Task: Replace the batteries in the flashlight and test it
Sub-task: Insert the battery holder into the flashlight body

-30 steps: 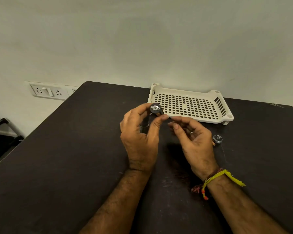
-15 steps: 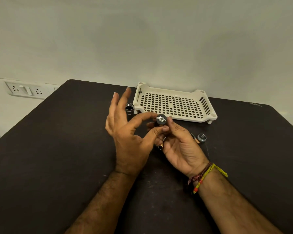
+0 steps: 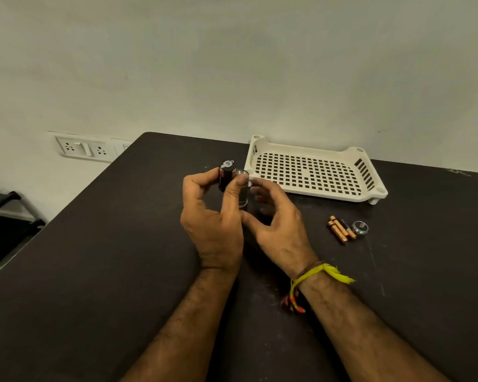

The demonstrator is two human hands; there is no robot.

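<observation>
2 hands | L hand [image 3: 213, 224] pinches battery holder [image 3: 225, 176] | R hand [image 3: 279, 224] curled round flashlight body [image 3: 243, 188]

Dark tabletop [image 3: 94, 271], matte, w/ pale scuffs and specks near centre and at the right. Far edge meets the wall. At the back right sits a cream perforated plastic tray [image 3: 312, 172], on short feet. Fwd of it, on the right, loose batteries [image 3: 341, 230] lie side by side, touching, angled. Just beside them on the right, a small round metal cap [image 3: 359, 227], touching or nearly so.
</observation>
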